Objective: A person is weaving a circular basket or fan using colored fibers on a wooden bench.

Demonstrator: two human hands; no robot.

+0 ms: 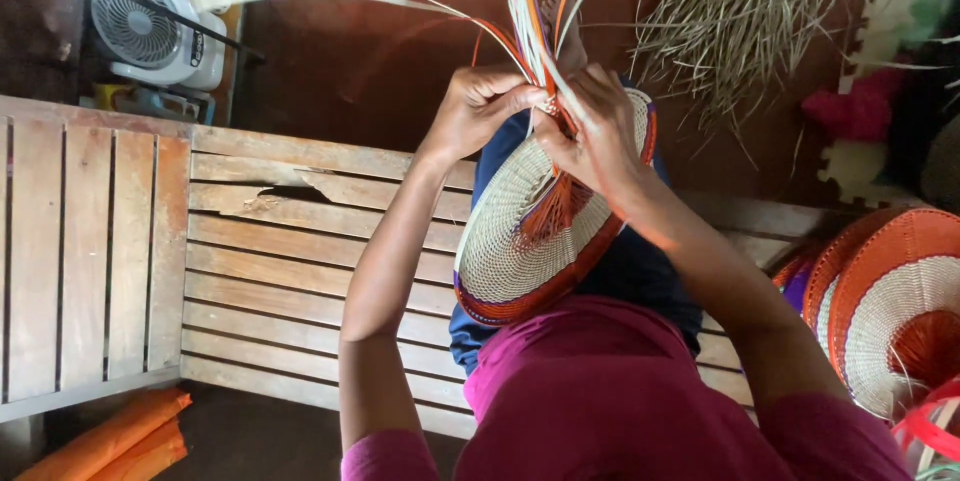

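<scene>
1. Head view: left hand (478,106) pinches pale flat strips (520,11) at the rim of a round woven cream basket tray with orange-purple border (505,241), which rests tilted on the person's lap.
2. Right hand (590,131) grips the same rim, fingers closed on the tray.
3. Risk: the stiff strips may slip or crease if the pinch loosens, leaving the weave slack.
4. Textures: tight ribbed coils; slatted wooden bench (260,271); dry loose straw pile (740,11).
</scene>
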